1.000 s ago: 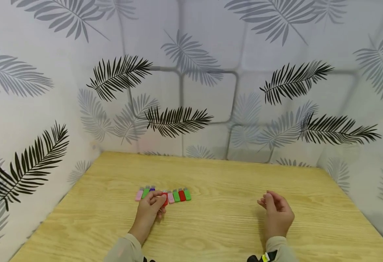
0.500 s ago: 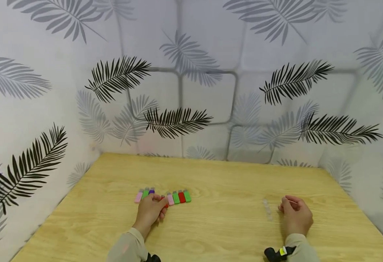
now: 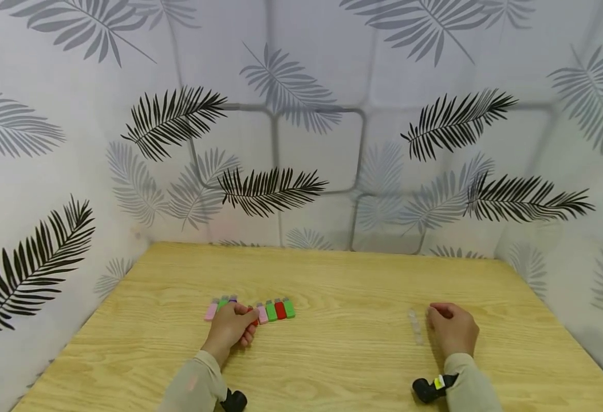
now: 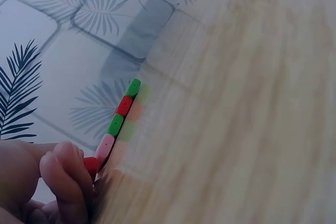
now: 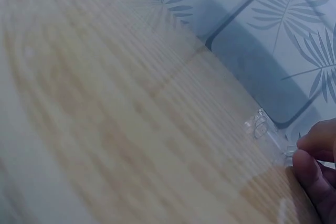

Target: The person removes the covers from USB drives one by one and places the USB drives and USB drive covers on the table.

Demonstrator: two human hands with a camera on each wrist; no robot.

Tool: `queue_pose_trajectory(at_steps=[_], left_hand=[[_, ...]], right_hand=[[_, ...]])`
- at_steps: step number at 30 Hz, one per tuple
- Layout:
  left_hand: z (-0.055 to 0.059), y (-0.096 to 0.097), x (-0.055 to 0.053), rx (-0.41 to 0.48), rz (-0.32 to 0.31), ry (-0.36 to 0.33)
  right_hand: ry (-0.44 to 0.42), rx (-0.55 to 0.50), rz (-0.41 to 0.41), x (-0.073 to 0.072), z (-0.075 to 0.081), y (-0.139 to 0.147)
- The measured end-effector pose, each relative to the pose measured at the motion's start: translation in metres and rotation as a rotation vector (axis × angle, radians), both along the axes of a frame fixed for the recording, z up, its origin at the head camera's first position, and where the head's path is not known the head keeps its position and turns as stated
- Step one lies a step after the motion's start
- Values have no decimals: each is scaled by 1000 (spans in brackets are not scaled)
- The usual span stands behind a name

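Observation:
My left hand pinches a red USB stick within a row of coloured USB sticks on the table. To its right in the head view lie a pink stick, a green stick, a red stick and another green stick. Left of the hand are a pink stick and a partly covered green stick. My right hand has thumb and forefinger together on a small clear plastic piece, beside a line of clear plastic pieces.
The wood-grain table runs back to a wall covering printed with leaves. Black wrist cameras sit on both wrists, the left camera and the right camera close over the tabletop.
My right hand has moved off to the right of the clear pieces, uncovering them, then slightly back toward them. My left hand stays at the row, holding the red USB stick.

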State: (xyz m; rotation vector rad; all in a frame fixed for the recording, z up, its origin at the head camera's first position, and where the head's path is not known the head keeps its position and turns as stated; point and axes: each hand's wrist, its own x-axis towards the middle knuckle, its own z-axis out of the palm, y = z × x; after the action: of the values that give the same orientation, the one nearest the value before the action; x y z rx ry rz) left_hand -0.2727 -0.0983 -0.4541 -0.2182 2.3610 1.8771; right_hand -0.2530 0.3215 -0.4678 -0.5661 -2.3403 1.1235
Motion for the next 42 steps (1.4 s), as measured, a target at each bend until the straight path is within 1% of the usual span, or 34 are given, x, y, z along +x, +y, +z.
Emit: queue_pose_trajectory(at_steps=[3,6,11,16,20,26,29,34,37,40,42], left_hand=[[-1,-1,-1,5,-2,-9],[-2,-1,-4,29,-2,-22],[-4,-1,-6,56,-11,-19],[-5,-1,-5,15,-9,-15],[-4,-2,-5,-15,-5,-17],[-4,-3,-6,-11,-7,-4],[-4,-2,-6,-9,-10,0],[-5,-3,-7,28,-21,-7],[-5,-6,-8,44,-18,2],[0,-10,-9,15,-9,28],[7,-15,-10,-54,-5,65]], right_hand=[[-18,26,13,1,1,0],[-18,56,25,0,1,1],[-39,84,34,-2,0,2],[-59,96,47,-2,-3,2],[-53,106,52,-2,-5,1],[-32,110,50,-2,-5,-1],[-36,116,53,-1,-5,-1],[-49,129,56,0,-6,0],[-50,121,64,0,-6,0],[-44,108,61,-1,-5,0],[-37,106,46,-2,-4,0]])
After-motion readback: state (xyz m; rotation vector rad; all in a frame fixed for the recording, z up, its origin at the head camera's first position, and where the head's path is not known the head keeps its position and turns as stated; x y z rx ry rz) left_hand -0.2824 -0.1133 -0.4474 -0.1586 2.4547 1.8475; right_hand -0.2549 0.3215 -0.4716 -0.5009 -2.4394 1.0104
